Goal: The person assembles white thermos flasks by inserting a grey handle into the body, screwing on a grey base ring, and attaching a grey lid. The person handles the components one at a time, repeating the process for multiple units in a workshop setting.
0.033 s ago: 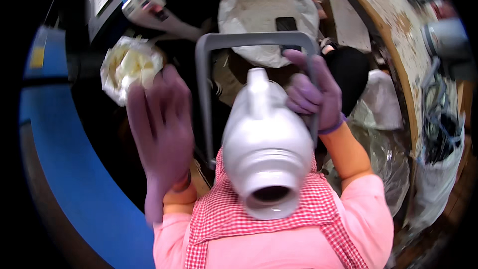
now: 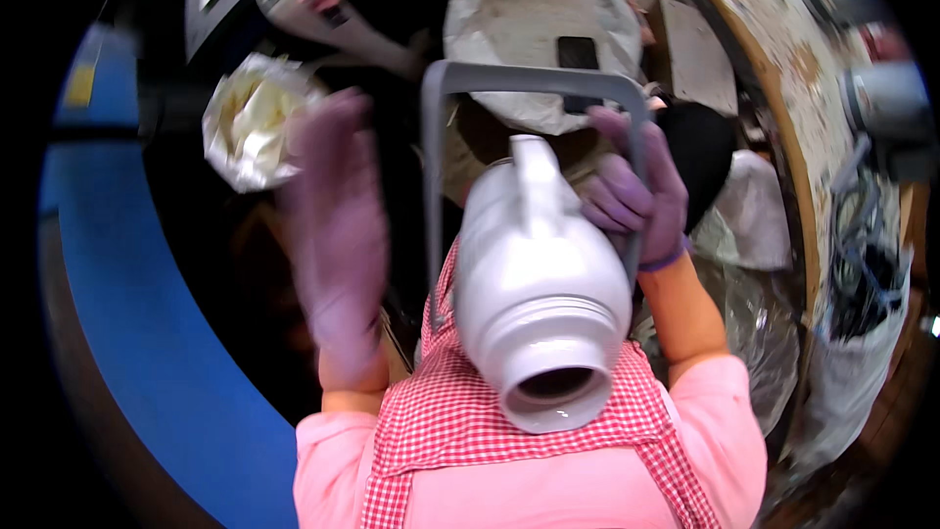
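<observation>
A glossy white jug [image 2: 543, 269] with a round, dark mouth and a ridged neck tilts toward me in front of my chest. Its grey, square-cornered carrying handle [image 2: 534, 76] stands up beyond it. My right hand [image 2: 636, 191], in a purple glove, is closed around the right side of that handle, with the thumb and index finger upward. My left hand [image 2: 338, 206], also gloved, is raised to the left of the jug, apart from it. It is blurred, but its fingers look stretched out and nothing shows in it.
A bag-lined bowl [image 2: 220, 142] of pale scraps lies beyond my left hand. Farther off is a large round container [image 2: 470, 29] covered in whitish plastic, with a dark phone-like object [image 2: 577, 53] on it. A blue surface [image 2: 147, 333] runs along the left; a worn bench [image 2: 778, 49] and plastic bags [image 2: 852, 372] are on the right.
The jug and my right hand sit slightly farther right in view, as does much of the background. My left hand has turned, its fingers now closer together.
</observation>
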Demonstrator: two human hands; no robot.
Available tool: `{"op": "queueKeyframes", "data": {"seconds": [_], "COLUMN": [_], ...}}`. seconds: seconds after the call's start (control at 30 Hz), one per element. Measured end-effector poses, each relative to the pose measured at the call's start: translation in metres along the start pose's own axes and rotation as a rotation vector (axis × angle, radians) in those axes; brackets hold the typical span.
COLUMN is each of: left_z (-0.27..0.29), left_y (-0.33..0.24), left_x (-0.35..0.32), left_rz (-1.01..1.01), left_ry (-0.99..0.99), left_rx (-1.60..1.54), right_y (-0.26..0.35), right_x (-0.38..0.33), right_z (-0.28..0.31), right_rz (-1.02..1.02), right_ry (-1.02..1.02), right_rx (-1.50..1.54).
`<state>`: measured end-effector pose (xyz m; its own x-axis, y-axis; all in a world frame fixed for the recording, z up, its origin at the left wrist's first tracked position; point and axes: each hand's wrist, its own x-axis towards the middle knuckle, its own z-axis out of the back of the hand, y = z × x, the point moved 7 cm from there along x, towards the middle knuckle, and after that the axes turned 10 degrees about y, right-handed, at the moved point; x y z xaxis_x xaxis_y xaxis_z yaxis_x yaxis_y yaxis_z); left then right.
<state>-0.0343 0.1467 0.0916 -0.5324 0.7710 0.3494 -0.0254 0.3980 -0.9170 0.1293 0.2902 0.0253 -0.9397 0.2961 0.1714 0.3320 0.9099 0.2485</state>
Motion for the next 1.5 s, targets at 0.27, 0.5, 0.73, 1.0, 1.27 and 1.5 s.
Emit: {"op": "queueKeyframes", "data": {"seconds": [0.27, 0.5, 0.73, 1.0, 1.27, 1.5], "left_z": [-0.056, -0.051, -0.028, -0.068, -0.030, 0.000], "left_y": [0.076, 0.075, 0.044, -0.035, -0.002, -0.036], "left_x": [-0.039, -0.035, -0.021, -0.001, -0.007, 0.015], "left_rz": [0.539, 0.592, 0.206, -0.029, -0.078, 0.008], "left_ry": [0.546, 0.383, 0.080, 0.534, 0.560, 0.071], "left_rx": [-0.438, -0.238, 0.162, 1.175, 1.170, 0.953], "right_y": [0.021, 0.018, 0.031, -0.025, 0.076, -0.075], "right_x": [-0.050, -0.041, -0.029, -0.031, -0.310, -0.764], "right_z": [0.006, 0.008, -0.006, -0.137, 0.093, 0.273], "right_rz": [0.128, 0.169, 0.196, 0.599, 0.254, -0.994], "right_ry": [-0.018, -0.137, -0.094, 0.259, -1.191, -2.114], "right_rx": [-0.164, -0.125, -0.151, -1.694, -1.397, -1.041]}}
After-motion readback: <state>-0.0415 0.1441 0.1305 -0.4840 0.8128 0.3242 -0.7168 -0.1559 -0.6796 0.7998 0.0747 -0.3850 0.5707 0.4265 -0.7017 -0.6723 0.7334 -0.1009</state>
